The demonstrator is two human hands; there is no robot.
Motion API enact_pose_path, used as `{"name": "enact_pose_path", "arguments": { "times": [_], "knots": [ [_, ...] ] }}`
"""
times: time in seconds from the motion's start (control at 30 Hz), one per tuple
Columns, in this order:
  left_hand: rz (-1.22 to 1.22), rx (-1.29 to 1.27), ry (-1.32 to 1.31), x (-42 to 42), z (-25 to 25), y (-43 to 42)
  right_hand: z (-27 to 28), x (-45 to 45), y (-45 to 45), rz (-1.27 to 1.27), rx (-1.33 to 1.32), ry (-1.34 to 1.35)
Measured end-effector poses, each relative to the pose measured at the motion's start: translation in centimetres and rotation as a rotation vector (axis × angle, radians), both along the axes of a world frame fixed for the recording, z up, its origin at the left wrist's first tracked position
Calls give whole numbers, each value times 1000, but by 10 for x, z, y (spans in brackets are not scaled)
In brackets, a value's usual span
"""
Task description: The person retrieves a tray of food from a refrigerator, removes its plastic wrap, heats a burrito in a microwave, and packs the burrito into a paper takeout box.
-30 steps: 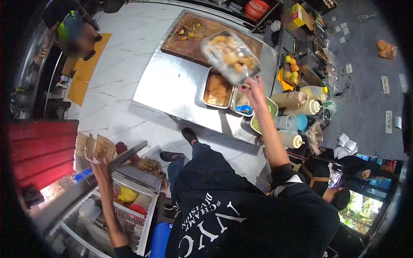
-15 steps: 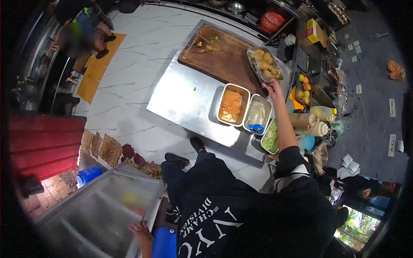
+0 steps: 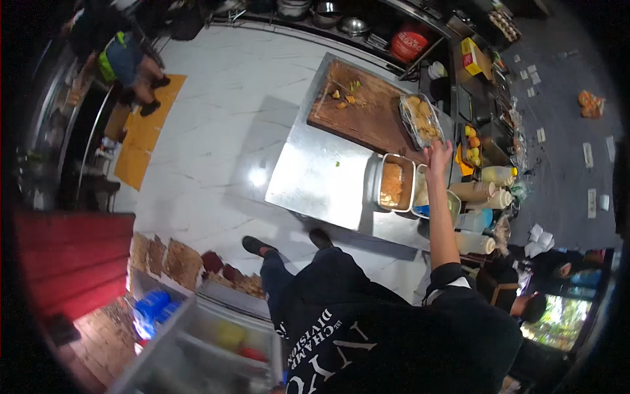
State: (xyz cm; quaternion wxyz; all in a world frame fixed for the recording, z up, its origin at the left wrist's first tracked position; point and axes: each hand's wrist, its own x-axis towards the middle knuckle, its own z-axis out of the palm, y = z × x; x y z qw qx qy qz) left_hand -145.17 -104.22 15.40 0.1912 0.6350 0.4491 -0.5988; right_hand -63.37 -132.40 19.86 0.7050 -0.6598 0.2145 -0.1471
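My right hand (image 3: 438,157) reaches out over the steel table, with its fingers closed at the near end of a clear plastic-wrapped tray (image 3: 422,121) of yellow-brown food pieces. The tray lies on the right part of a wooden cutting board (image 3: 357,108). Just below my right hand stand a white-rimmed container of shredded orange food (image 3: 392,184) and further containers, partly covered by my forearm. My left hand is out of sight. A chest freezer (image 3: 190,341) sits at the lower left, with a yellow item (image 3: 230,335) and a red item (image 3: 252,355) inside.
Squeeze bottles (image 3: 476,243) line the table's right side, beside a tray of fruit (image 3: 471,144). Food scraps (image 3: 344,98) lie on the board. Another person (image 3: 125,62) stands at the upper left, near a yellow mat (image 3: 151,138). Blue containers (image 3: 154,308) are by the freezer.
The view has shifted, moving the table right and down. My left hand, earlier on the freezer's frosted lid, has left the view. The freezer's contents now show more clearly. My right hand stays at the tray.
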Motion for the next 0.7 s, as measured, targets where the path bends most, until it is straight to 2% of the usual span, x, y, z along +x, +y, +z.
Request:
{"name": "enact_pose_path", "arguments": {
  "times": [0.1, 0.2, 0.27, 0.3, 0.33, 0.37, 0.4, 0.43, 0.47, 0.5, 0.6, 0.63, 0.7],
  "knots": [
    [130, -67, -176, 5, -28, 74, 1, -37, 52, 41, -107, -105],
    [156, -169, -328, 2, -56, 170, 11, -85, 132, 127, -218, -78],
    [-5, -156, -365, 32, -74, 252, -21, -111, 166, 198, -467, -21],
    [-123, -98, -330, 64, -88, 301, -46, -125, 179, 275, -540, -80],
    [-194, -21, -559, 117, -71, 345, -67, -140, 190, 344, -615, -134],
    [-86, 26, -660, 169, -63, 386, -72, -160, 209, 319, -608, -55],
    [213, -13, -1172, 174, -132, 445, -74, -179, 230, 296, -596, 22],
    [-84, 113, -1252, 253, -70, 462, -76, -194, 245, 278, -567, 82],
    [35, 120, -1262, 327, -13, 464, -78, -205, 259, 264, -532, 139],
    [154, 132, -1262, 378, 15, 470, -77, -212, 274, 269, -519, 182],
    [-16, 10, -1447, 474, 27, 505, -85, -210, 315, 266, -504, 197],
    [-124, -16, -1456, 497, 30, 513, -88, -204, 328, 272, -494, 204],
    [-184, -63, -1412, 525, 20, 529, -91, -183, 355, 266, -519, 184]
  ]
}}
